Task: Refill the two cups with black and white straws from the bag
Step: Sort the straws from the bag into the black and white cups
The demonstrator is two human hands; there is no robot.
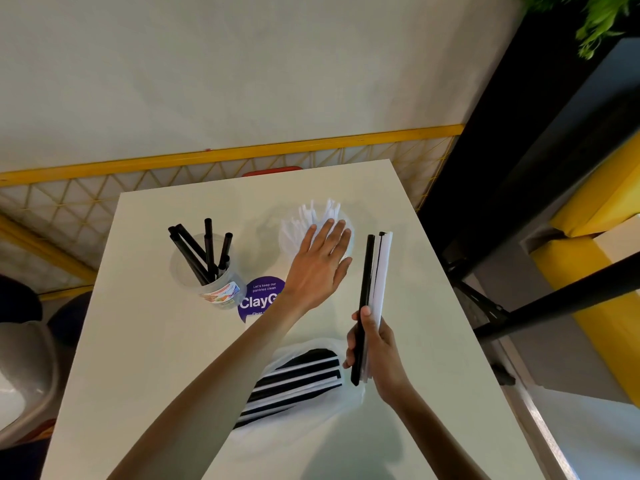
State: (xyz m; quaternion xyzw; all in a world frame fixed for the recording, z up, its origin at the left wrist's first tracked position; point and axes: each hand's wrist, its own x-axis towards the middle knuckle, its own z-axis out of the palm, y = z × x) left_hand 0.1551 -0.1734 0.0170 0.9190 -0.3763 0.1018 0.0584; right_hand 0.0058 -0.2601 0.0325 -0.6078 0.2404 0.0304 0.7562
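Several mixed straws (378,271) are pinched upright in the right hand (381,348) just beside the bag (343,398). The left hand (322,261), fingers spread, lies over the white-straw cup (294,233) beyond the bag. Best to feed the whites in singly and hold the blacks back.

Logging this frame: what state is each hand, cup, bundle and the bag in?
Black-straw cup: upright, partly filled.
White-straw cup: upright, holding straws.
Left hand: open, fingers straight, over that cup.
Right hand: grips the bundle of black and white straws.
Bag: lying on the table, straws inside.
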